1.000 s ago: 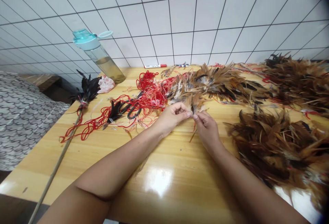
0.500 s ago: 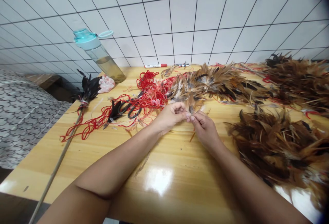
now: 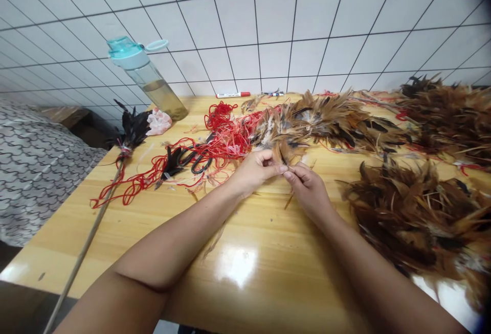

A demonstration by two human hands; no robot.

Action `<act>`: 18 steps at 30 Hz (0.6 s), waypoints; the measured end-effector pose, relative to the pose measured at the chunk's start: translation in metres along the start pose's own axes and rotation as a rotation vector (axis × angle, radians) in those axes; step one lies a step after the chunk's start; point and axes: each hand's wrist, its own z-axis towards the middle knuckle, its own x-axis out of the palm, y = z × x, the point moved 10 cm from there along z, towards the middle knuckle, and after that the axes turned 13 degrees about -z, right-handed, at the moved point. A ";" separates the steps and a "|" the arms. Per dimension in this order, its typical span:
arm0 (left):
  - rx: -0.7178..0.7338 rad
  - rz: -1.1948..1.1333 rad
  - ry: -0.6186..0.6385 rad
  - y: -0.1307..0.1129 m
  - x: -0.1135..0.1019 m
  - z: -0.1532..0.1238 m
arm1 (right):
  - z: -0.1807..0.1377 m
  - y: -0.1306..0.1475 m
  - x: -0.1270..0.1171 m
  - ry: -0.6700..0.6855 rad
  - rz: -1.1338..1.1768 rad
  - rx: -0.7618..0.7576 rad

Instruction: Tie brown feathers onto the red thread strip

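Both of my hands meet over the middle of the wooden table (image 3: 264,252). My left hand (image 3: 258,173) pinches a small brown feather (image 3: 281,154) near its base, the vane pointing up and away from me. Against it, my right hand (image 3: 307,185) is closed with thumb and finger pressed together at the feather's quill end. Just beyond my fingers lies a pile of tan and brown feathers (image 3: 326,116). A tangle of red string (image 3: 233,137) spreads to the left of that pile, partly over black-handled scissors (image 3: 201,160).
A large heap of dark brown feathers (image 3: 418,211) lies at the right, with another bundle (image 3: 448,114) behind. On the left are a stick (image 3: 90,242) tipped with black feathers (image 3: 132,129) and a tilted-looking water bottle (image 3: 153,81). A red-capped marker (image 3: 232,94) rests by the tiled wall.
My hands stay almost in place, with the fingertips slightly farther apart and more of the brown feather showing. The view has shifted slightly.
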 end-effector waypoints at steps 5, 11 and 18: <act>0.196 0.354 -0.073 -0.028 -0.014 0.002 | -0.002 -0.024 -0.009 -0.052 0.221 0.241; 0.476 0.976 -0.080 -0.033 -0.008 0.004 | -0.007 -0.034 -0.005 -0.037 0.442 0.410; 0.516 1.195 -0.032 -0.013 0.003 0.011 | -0.007 -0.031 -0.011 -0.103 0.306 0.360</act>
